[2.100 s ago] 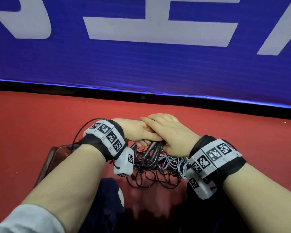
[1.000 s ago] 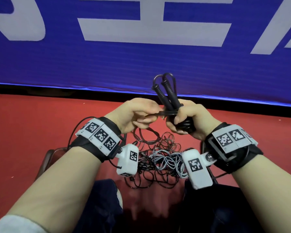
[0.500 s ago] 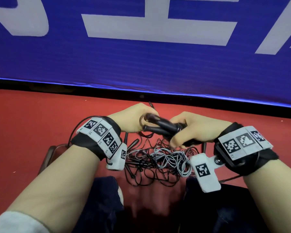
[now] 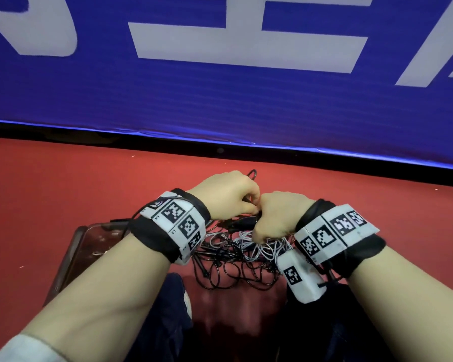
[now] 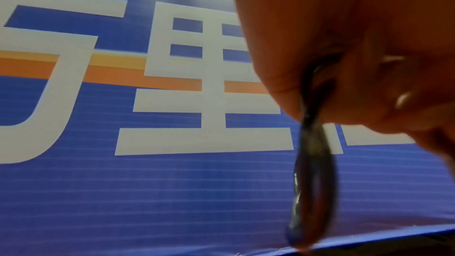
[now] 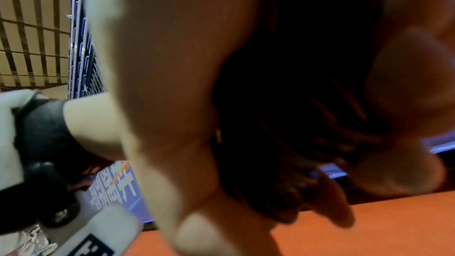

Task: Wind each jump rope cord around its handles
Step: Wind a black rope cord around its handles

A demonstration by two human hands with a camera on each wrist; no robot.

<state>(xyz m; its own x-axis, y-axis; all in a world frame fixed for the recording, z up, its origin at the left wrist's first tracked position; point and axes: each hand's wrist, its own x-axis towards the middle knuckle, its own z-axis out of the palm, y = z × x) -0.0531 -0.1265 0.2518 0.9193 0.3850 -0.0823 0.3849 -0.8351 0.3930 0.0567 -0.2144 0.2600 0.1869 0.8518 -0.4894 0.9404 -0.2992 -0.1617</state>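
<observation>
My right hand (image 4: 277, 215) grips the black jump rope handles (image 4: 242, 222), wound with black cord that shows dark in my palm (image 6: 295, 124) in the right wrist view. My left hand (image 4: 230, 194) meets it knuckle to knuckle and pinches a loop of the black cord (image 5: 312, 163); the loop's tip (image 4: 252, 175) pokes out above the fingers. Under both hands lies a tangle of black cord (image 4: 228, 273) and grey cord (image 4: 259, 249) on a brown tray (image 4: 71, 257).
The tray sits on a red floor (image 4: 63, 192). A blue banner (image 4: 220, 100) with large white characters stands close behind. My dark trouser legs (image 4: 173, 309) flank the tray's near edge.
The right hand has come down from chest height with the handles, rolling them from upright to lying flat. Both hands have closed together just above the tangle.
</observation>
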